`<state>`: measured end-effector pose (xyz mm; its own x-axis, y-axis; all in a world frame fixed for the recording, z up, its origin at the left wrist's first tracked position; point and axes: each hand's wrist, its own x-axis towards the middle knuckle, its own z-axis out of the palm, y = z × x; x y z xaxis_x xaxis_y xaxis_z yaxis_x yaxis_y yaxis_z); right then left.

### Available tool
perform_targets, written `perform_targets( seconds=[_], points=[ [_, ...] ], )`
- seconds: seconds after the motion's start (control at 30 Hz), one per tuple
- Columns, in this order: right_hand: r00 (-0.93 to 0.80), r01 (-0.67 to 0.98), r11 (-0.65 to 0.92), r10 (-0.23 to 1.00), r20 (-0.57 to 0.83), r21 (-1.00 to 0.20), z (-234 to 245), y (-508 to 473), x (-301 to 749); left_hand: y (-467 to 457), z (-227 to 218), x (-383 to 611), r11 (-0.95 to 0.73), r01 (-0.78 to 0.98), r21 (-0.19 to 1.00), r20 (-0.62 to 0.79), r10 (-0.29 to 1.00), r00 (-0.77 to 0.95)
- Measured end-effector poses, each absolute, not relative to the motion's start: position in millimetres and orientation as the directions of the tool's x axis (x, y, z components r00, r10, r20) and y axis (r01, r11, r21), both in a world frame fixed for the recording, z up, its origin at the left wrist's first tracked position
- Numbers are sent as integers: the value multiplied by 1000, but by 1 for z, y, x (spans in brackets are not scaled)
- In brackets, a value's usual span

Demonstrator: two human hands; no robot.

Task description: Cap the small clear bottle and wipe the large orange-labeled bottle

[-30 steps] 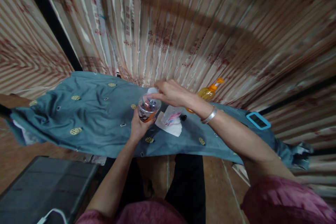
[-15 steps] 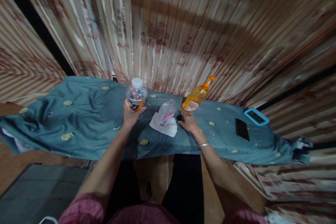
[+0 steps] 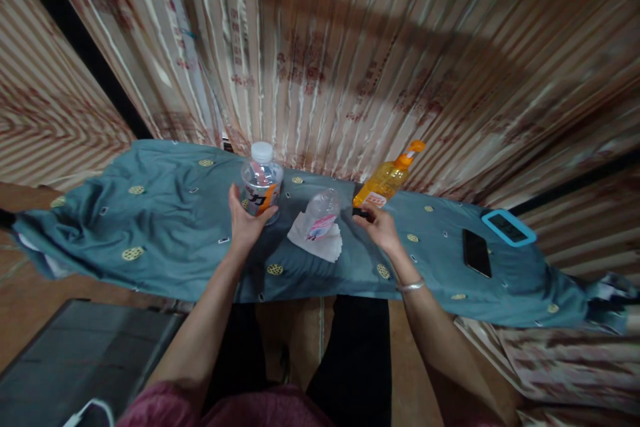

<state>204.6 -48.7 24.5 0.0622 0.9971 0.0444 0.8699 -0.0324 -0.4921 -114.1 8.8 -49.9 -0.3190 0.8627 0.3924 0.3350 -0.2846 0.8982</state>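
Note:
A clear plastic bottle (image 3: 261, 180) with a white cap and an orange-and-black label stands upright on the cloth. Around its near left side is my left hand (image 3: 245, 223), thumb and fingers spread; the fingers stand off its wall, and the thumb lies in front of its lower part. My right hand (image 3: 383, 230) pinches a small black cap-like piece (image 3: 361, 212), partly hidden by the fingers. Just behind it stands an orange pump bottle (image 3: 385, 181) of yellow liquid. Between my hands, a small clear bottle (image 3: 323, 213) with a pink label rests on a folded white cloth (image 3: 327, 248).
A green patterned cloth (image 3: 175, 233) covers the narrow table. To the right lie a black phone (image 3: 477, 253) and a blue-framed digital clock (image 3: 509, 227). A striped curtain (image 3: 320, 67) hangs close behind. A dark flat surface (image 3: 85, 347) with a white cable is at lower left.
My left hand has loosened from the clear bottle, its fingers spreading. My right hand has picked up the small black piece from the cloth. The view has shifted slightly.

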Motion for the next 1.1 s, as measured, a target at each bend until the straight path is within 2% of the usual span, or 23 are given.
perform_targets(
  seconds=[0.07, 0.13, 0.27, 0.37, 0.47, 0.57, 0.73, 0.93, 1.1],
  points=[
    [19, 853, 41, 994, 111, -519, 46, -48, 203, -13, -40, -114, -266, 366, 892, 405, 831, -383],
    [-53, 841, 132, 985, 164, -524, 70, -48, 197, -36, -29, -109, -302, 433, 849, 473, 799, -370],
    [-238, 842, 307, 949, 205, -444, 116, -47, 175, -61, -12, -78, -460, 490, 741, 593, 790, -155],
    [-370, 857, 402, 916, 157, -322, 142, -45, 156, -54, -10, -46, -520, 396, 757, 565, 825, 3],
    [-462, 866, 463, 885, 52, -191, 159, -40, 140, -37, -13, -21, -463, 273, 843, 461, 884, 75],
    [-506, 862, 501, 861, -53, -80, 169, -34, 130, -23, -14, -8, -396, 183, 900, 382, 918, 108],
    [-514, 849, 527, 842, -165, 47, 171, -25, 123, -19, -10, -4, -419, 146, 896, 399, 905, 149],
    [-416, 883, 441, 894, -165, 160, 164, -19, 117, -22, -10, -4, -400, 140, 906, 382, 913, 141],
    [-440, 870, 462, 885, -153, 171, 173, -22, 118, -20, -12, -4, -398, 131, 908, 381, 914, 137]
  ],
)
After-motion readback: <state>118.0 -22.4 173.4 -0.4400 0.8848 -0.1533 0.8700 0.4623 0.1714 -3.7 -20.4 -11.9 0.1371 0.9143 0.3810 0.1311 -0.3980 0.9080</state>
